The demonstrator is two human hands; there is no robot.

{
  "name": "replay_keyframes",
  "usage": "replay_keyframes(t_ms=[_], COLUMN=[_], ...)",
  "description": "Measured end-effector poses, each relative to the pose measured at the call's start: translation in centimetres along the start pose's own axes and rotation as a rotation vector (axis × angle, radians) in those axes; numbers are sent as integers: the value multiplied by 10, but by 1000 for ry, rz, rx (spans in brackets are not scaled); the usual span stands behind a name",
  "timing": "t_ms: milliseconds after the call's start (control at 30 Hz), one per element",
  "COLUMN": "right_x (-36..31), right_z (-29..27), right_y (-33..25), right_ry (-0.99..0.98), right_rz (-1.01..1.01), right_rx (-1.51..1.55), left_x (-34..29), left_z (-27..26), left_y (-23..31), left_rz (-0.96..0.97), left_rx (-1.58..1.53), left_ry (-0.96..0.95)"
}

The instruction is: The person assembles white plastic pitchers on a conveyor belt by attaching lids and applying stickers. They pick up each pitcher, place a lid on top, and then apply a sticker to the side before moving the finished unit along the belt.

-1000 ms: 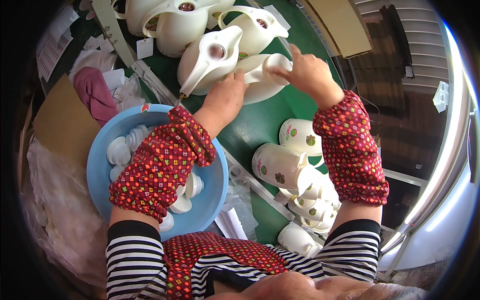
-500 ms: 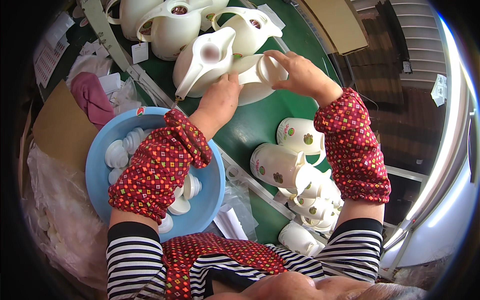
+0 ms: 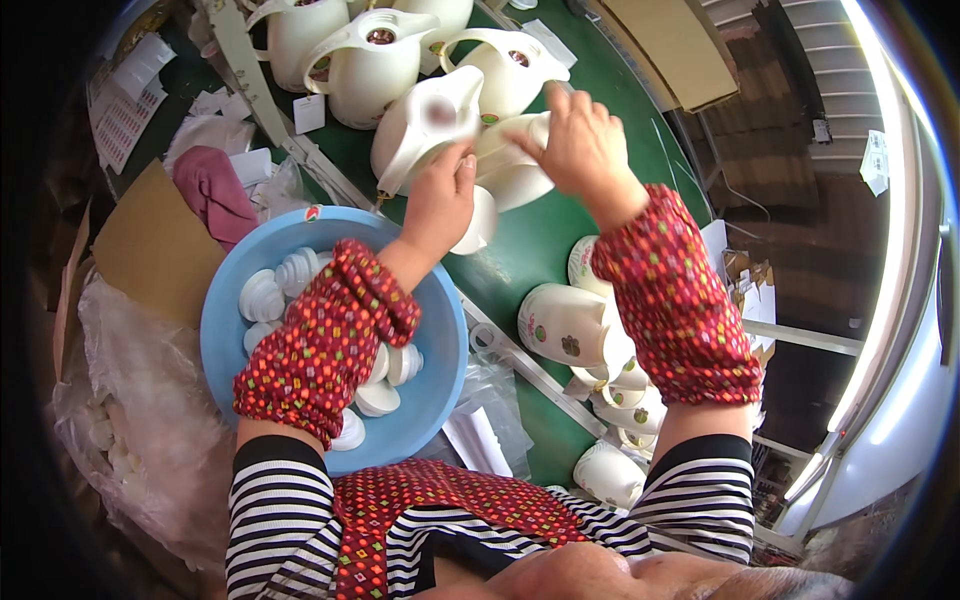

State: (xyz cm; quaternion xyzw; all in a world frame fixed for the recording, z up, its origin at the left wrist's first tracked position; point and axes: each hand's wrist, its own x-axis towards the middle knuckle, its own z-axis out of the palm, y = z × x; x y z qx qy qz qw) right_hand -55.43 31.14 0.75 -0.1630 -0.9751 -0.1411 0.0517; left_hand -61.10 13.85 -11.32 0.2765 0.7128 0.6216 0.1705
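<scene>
In my left hand (image 3: 443,203), closed with the thumb raised, is a white round cap (image 3: 478,222), partly hidden by the fingers. My right hand (image 3: 583,148) is at the right side of a white jug (image 3: 520,178); its thumb reaches over the jug's top, apart from the other fingers. Blur hides whether it grips the jug. Left of that jug stands another white jug (image 3: 400,140) with a spout, a long handle and a round top opening. Below my left forearm, a blue basin (image 3: 215,340) holds several white stoppers (image 3: 262,297).
Several white jugs (image 3: 365,75) stand at the far end of the green table (image 3: 500,270). More printed jugs (image 3: 560,325) cluster at the right. A metal rail (image 3: 520,365) runs along the table's edge. Cardboard (image 3: 160,245), a pink cloth (image 3: 215,195) and plastic film (image 3: 140,400) lie left.
My right hand has lifted from the jug's round top and shifted slightly right and up. My left hand has turned thumb-up, and the white cap now shows beneath it. The view has shifted slightly.
</scene>
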Motion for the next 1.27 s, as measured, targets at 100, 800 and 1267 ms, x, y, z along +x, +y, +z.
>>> replay_keyframes(t_ms=[100,800,1267], right_x=[-30,77,93], right_z=[-58,-11,-23], right_y=[-44,-52,-50], right_ry=[-396,-409,-362], right_rz=[-230,-427,-522], right_rx=[549,489,228], left_x=[-8,7,8], left_z=[-24,-79,-81], left_y=[9,-24,-16], left_rz=[-331,88,-34], left_rx=[-492,491,599], left_ry=[85,-32,-156])
